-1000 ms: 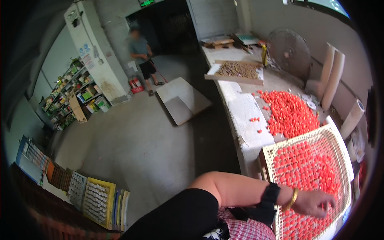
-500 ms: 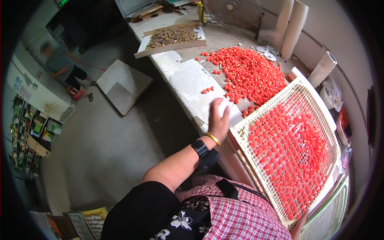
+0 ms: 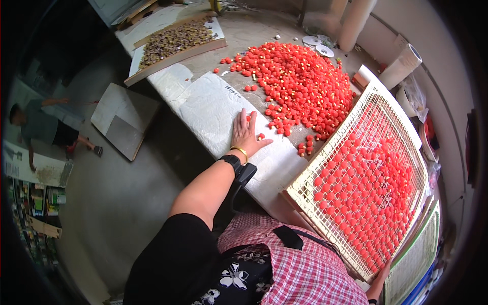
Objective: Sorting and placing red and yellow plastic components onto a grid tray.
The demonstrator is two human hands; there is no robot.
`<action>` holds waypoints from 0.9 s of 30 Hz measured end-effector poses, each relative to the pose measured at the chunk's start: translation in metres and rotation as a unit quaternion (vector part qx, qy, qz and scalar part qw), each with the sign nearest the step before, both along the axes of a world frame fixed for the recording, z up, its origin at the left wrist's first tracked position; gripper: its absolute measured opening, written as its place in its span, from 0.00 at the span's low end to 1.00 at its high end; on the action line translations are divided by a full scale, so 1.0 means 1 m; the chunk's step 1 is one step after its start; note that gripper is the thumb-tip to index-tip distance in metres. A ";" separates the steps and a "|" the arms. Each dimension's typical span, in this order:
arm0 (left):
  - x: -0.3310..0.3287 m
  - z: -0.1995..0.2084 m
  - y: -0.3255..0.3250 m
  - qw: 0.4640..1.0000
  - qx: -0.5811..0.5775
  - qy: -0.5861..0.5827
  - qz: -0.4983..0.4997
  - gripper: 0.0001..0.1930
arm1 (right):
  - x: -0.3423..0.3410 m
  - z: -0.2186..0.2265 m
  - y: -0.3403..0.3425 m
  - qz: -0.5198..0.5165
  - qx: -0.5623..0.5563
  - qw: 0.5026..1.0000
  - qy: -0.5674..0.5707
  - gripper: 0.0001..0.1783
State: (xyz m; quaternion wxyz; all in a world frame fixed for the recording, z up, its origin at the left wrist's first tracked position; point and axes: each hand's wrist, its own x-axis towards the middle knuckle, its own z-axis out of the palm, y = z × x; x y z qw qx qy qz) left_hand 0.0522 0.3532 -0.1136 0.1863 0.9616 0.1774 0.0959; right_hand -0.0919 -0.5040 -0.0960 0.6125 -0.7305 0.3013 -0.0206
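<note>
My left hand (image 3: 245,133) lies palm down with fingers spread on the white sheet (image 3: 211,109) covering the table edge. A few small red round pieces (image 3: 261,136) show between and beside its fingers. Beyond it spreads a big heap of red pieces (image 3: 305,84) with yellowish ends. To the right, a cream grid tray (image 3: 325,223) leans tilted, its openings filled with rows of red pieces, with more of them loose toward its right side. My right hand (image 3: 382,277) grips the tray's near right corner; most of its fingers are hidden behind the frame.
A shallow tray of brownish pieces (image 3: 178,43) sits at the far left of the table. White rolls (image 3: 401,66) stand along the wall. Another green-edged grid frame (image 3: 414,254) rests at the lower right. On the floor are a flat platform (image 3: 124,122) and a person (image 3: 43,122).
My left hand has moved left and away from the tray, its fingers now spread flat on the sheet. My right hand stays at the tray corner. The whole view has shifted.
</note>
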 end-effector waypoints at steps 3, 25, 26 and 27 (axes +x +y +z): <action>0.044 -0.003 -0.015 0.999 -0.026 -0.017 -0.022 0.61 | -0.001 0.008 -0.010 -0.015 0.002 1.000 0.008 0.39; 0.232 -0.014 -0.092 0.793 -0.440 -0.300 0.296 0.34 | 0.017 0.021 0.056 -0.065 0.071 0.994 0.048 0.39; 0.239 -0.013 -0.091 0.724 -0.560 -0.315 0.251 0.36 | 0.013 0.022 0.057 -0.070 0.073 0.994 0.048 0.39; 0.251 -0.022 -0.083 0.705 -0.578 -0.295 0.285 0.37 | 0.020 0.021 0.058 -0.071 0.076 0.993 0.047 0.39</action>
